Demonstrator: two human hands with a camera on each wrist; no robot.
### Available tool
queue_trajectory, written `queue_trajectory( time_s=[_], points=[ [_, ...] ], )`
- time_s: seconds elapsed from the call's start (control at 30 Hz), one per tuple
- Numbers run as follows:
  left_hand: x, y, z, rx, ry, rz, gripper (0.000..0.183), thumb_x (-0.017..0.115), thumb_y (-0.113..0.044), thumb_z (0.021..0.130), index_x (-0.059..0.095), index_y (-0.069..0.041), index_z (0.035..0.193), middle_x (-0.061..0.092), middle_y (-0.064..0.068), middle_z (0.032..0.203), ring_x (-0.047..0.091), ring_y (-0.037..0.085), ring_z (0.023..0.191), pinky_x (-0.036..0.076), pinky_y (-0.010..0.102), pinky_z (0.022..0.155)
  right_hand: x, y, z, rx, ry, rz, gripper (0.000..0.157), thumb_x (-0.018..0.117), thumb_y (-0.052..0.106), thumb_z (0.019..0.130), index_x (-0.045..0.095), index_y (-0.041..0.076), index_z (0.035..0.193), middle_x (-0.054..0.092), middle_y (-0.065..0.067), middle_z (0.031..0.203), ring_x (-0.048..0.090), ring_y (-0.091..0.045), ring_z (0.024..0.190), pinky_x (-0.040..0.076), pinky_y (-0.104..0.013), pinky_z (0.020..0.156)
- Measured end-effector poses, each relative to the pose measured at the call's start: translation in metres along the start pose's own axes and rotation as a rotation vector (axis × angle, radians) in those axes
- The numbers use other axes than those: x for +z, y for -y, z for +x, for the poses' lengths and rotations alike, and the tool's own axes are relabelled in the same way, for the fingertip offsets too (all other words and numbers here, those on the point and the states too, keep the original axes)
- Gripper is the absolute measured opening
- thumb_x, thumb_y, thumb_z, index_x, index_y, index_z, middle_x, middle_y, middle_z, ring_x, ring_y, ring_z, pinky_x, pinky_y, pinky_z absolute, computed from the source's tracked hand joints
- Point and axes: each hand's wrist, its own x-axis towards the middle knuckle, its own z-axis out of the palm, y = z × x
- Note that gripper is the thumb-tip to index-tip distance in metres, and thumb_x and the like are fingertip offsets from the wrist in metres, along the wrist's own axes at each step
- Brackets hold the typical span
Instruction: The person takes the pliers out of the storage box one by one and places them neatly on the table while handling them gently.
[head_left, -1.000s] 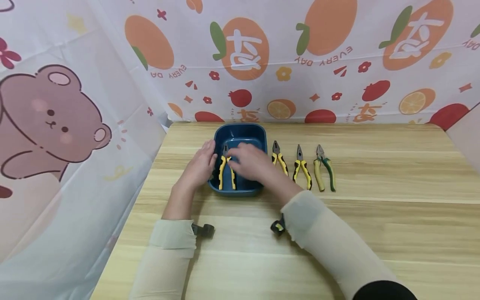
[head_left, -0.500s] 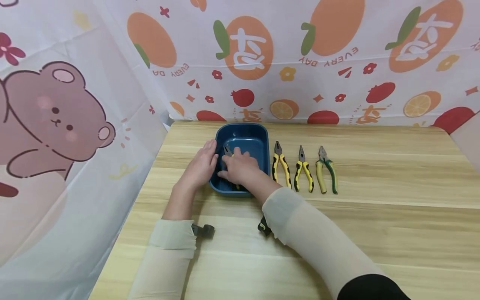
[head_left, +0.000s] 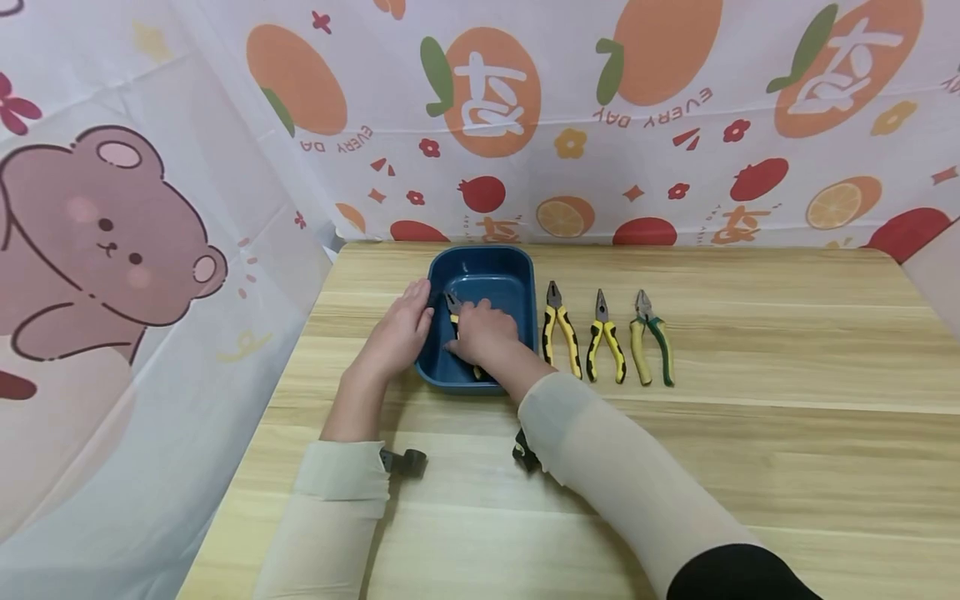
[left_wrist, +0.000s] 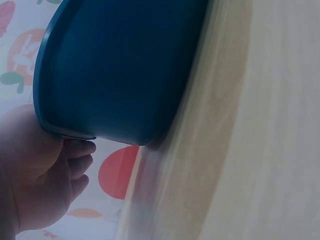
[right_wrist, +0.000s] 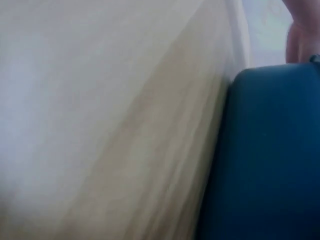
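A dark blue plastic bin (head_left: 491, 287) stands at the back left of the table. Along its left side lies my left hand (head_left: 397, 329), fingers outside the wall and thumb at the rim; the left wrist view shows this hand (left_wrist: 42, 170) on the bin's wall (left_wrist: 120, 75). Inside the bin, my right hand (head_left: 483, 332) grips a pair of pliers (head_left: 452, 302) with yellow and black handles. Their dark head shows past the fingers, leaning left; most of the handles is hidden. The right wrist view shows the bin's outer wall (right_wrist: 270, 150), not the pliers.
Right of the bin lie yellow-black pliers (head_left: 561, 329), yellow-black needle-nose pliers (head_left: 604, 337) and green-yellow pliers (head_left: 651, 333), side by side on the wooden table (head_left: 750, 467). A printed curtain (head_left: 570, 100) hangs behind the table's far edge.
My right hand has moved down and left onto the pliers in the bin, and its fingers have closed around them. The pliers have turned slightly. My left hand has stayed on the rim.
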Motion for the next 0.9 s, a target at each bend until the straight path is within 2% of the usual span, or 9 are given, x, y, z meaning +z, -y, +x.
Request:
queue_trajectory(
  time_s=[0.1,0.2,0.3,0.43,0.57,0.67,0.73,0.8,0.9],
  points=[
    [-0.001,0.0,-0.001,-0.003,0.005,-0.002,0.057,0.036,-0.025,0.107,0.016,-0.006,0.157,0.016,0.009,0.165,0.008,0.024,0.154,0.012,0.047,0.125,-0.002,-0.004,0.003,0.014,-0.012,0.099,0.063,0.06,0.059,0.09,0.057,0.009,0.128,0.06,-0.012,0.117,0.059,-0.027,0.099,0.054,-0.046,0.092],
    [-0.001,0.0,-0.001,-0.012,0.002,-0.003,0.057,0.037,-0.026,0.107,0.017,-0.006,0.157,0.016,0.008,0.165,0.008,0.023,0.154,0.012,0.046,0.125,-0.007,-0.009,0.003,0.03,-0.045,0.297,0.054,0.053,0.057,0.093,0.062,0.009,0.115,0.063,-0.01,0.101,0.059,-0.026,0.086,0.054,-0.04,0.078],
    [-0.001,-0.001,0.0,-0.013,-0.001,0.001,0.057,0.036,-0.026,0.107,0.017,-0.006,0.157,0.016,0.009,0.165,0.009,0.023,0.154,0.013,0.046,0.125,-0.014,-0.014,0.001,0.033,-0.066,0.577,0.048,0.046,0.051,0.095,0.059,0.01,0.118,0.061,-0.008,0.094,0.058,-0.023,0.077,0.05,-0.034,0.066],
    [-0.002,-0.002,0.0,-0.005,-0.002,0.012,0.057,0.036,-0.026,0.107,0.016,-0.005,0.157,0.017,0.011,0.165,0.01,0.025,0.153,0.013,0.047,0.124,-0.026,-0.018,-0.007,-0.04,-0.046,0.974,0.042,0.044,0.039,0.096,0.046,0.016,0.131,0.06,-0.007,0.089,0.057,-0.021,0.065,0.053,-0.031,0.054],
    [-0.001,-0.002,-0.001,-0.018,0.005,0.026,0.058,0.035,-0.028,0.107,0.016,-0.006,0.157,0.016,0.011,0.165,0.009,0.025,0.154,0.013,0.047,0.125,-0.039,-0.028,-0.021,-0.158,-0.012,1.225,0.036,0.045,0.038,0.102,0.045,0.017,0.131,0.055,-0.008,0.078,0.052,-0.02,0.052,0.051,-0.03,0.042],
    [0.0,-0.002,-0.002,-0.034,0.007,0.028,0.059,0.036,-0.03,0.107,0.016,-0.007,0.158,0.015,0.009,0.165,0.008,0.024,0.154,0.013,0.046,0.125,-0.05,-0.043,-0.035,-0.228,-0.02,1.32,0.033,0.048,0.041,0.102,0.051,0.012,0.119,0.05,-0.006,0.072,0.047,-0.017,0.048,0.045,-0.025,0.039],
    [0.001,-0.001,-0.001,-0.031,0.005,0.027,0.059,0.036,-0.029,0.107,0.015,-0.008,0.158,0.015,0.008,0.165,0.008,0.024,0.154,0.013,0.047,0.124,-0.059,-0.059,-0.045,-0.248,-0.037,1.333,0.031,0.05,0.04,0.102,0.053,0.012,0.112,0.047,-0.005,0.069,0.044,-0.016,0.046,0.041,-0.024,0.038],
    [0.001,-0.001,0.001,-0.023,0.0,0.029,0.058,0.036,-0.028,0.107,0.016,-0.008,0.158,0.016,0.009,0.165,0.009,0.025,0.154,0.014,0.047,0.124,-0.067,-0.08,-0.055,-0.249,-0.073,1.309,0.028,0.05,0.037,0.102,0.054,0.012,0.113,0.046,-0.004,0.066,0.043,-0.015,0.045,0.039,-0.024,0.038],
    [0.002,0.0,0.003,-0.016,-0.007,0.031,0.058,0.037,-0.027,0.107,0.016,-0.008,0.158,0.016,0.009,0.165,0.009,0.025,0.154,0.014,0.047,0.124,-0.074,-0.117,-0.065,-0.179,-0.177,1.148,0.036,0.054,0.037,0.101,0.056,0.014,0.128,0.051,-0.007,0.075,0.047,-0.017,0.055,0.042,-0.027,0.048]
  ],
)
